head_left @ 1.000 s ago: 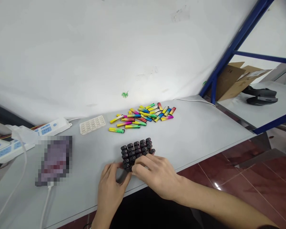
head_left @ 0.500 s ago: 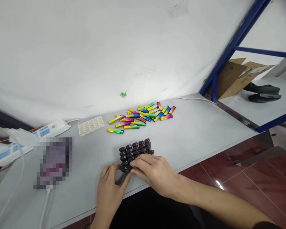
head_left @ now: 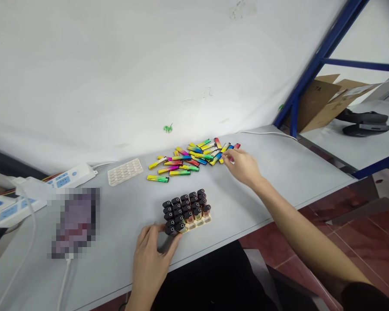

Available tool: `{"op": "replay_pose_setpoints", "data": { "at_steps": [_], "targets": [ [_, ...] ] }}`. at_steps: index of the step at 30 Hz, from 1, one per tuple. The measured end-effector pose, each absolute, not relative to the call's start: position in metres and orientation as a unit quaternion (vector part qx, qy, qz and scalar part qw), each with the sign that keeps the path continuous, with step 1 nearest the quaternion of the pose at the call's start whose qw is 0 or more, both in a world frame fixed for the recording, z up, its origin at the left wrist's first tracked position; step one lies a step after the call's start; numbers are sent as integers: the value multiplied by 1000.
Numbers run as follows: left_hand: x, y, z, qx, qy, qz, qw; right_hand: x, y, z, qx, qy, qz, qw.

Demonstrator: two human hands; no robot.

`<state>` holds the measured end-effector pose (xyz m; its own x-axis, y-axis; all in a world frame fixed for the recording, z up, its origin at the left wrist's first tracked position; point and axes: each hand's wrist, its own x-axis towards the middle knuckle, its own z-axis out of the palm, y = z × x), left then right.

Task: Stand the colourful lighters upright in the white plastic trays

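Note:
A cream tray (head_left: 203, 222) near the table's front edge holds several upright lighters with black caps (head_left: 184, 206). My left hand (head_left: 152, 255) rests against the tray's left front corner, fingers curled at its edge. My right hand (head_left: 241, 164) is stretched out to the far pile of rainbow-coloured lighters (head_left: 194, 157), its fingertips pinched at the right end of the pile on a lighter there. A single yellow-green lighter (head_left: 157, 178) lies apart at the pile's left.
An empty cream tray (head_left: 125, 171) lies left of the pile. White power strips (head_left: 71, 176) and cables (head_left: 63, 280) sit at the far left beside a blurred flat thing (head_left: 74, 222). A blue rack post (head_left: 314, 69), a cardboard box (head_left: 324, 103) and a black device (head_left: 365, 123) are on the right.
My right hand left the filled tray and reached forward and right to the pile of coloured lighters. My left hand stayed at the tray's corner.

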<state>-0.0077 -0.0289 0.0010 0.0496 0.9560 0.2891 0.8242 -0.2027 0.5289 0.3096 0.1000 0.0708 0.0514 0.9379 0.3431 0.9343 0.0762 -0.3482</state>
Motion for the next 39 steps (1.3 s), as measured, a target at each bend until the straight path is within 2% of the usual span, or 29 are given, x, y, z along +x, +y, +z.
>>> {"op": "replay_pose_setpoints", "data": {
  "at_steps": [2,4,11,13,16,20,23,28,34,39],
  "targets": [
    [-7,-29,2,714,623,300,110,334,121,54,-716,-683,-8,149],
    [-7,-29,2,714,624,299,110,348,130,40,-732,-674,-22,95],
    [-8,-29,3,720,619,293,110,362,120,29,-706,-704,-19,74],
    [-9,-29,2,720,620,292,108,364,119,33,-673,-731,32,112],
    [-9,-29,1,720,622,289,111,362,121,41,-639,-712,155,246],
    [-9,-28,1,715,628,284,120,342,132,51,-576,-589,337,455],
    [-9,-28,1,713,629,288,118,323,143,54,-483,-492,464,556],
    [-9,-29,-1,715,626,292,109,302,154,39,-456,-396,533,593],
    [-10,-31,0,717,626,289,100,300,148,22,-480,-389,531,579],
    [-10,-31,-2,714,631,290,91,295,140,27,-440,-351,603,565]
  ]
}}
